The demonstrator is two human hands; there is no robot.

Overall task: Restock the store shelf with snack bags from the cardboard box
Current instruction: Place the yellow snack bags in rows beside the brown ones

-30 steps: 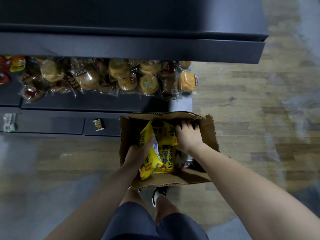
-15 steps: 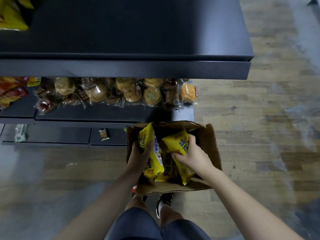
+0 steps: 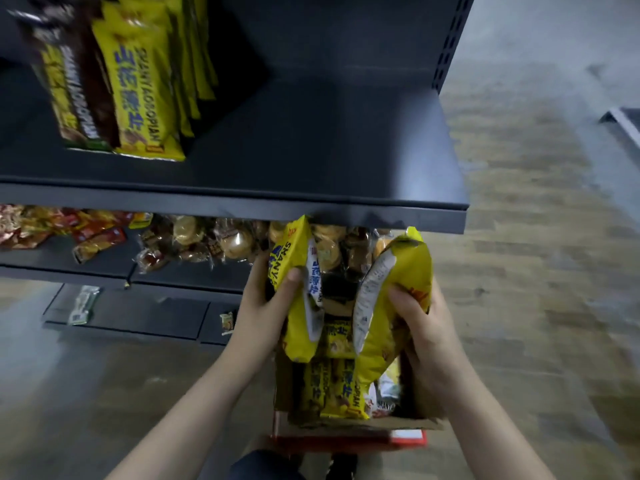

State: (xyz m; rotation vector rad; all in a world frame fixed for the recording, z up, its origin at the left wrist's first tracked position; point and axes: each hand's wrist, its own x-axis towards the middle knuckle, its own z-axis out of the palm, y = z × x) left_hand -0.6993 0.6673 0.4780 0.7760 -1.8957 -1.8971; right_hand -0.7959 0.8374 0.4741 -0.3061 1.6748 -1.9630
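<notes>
My left hand point(image 3: 265, 306) grips a yellow snack bag point(image 3: 294, 265) lifted above the cardboard box point(image 3: 408, 422). My right hand point(image 3: 420, 323) grips a second yellow snack bag point(image 3: 405, 268) beside it. Both bags stand upright just below the front edge of the dark shelf point(image 3: 346, 161). More yellow bags point(image 3: 332, 389) lie inside the box on the floor. A row of matching yellow bags point(image 3: 138, 95) stands at the shelf's left part.
Brown snack bags point(image 3: 69, 91) stand left of the yellow row. The shelf below holds wrapped buns point(image 3: 207, 240) and red packets point(image 3: 97, 233). Two small packets point(image 3: 81, 303) lie on the base shelf. Wooden floor point(image 3: 536, 306) spreads to the right.
Both hands have lifted a yellow bag each out of the box, up toward the shelf edge. The view has tilted upward, bringing the stocked upper shelf into sight.
</notes>
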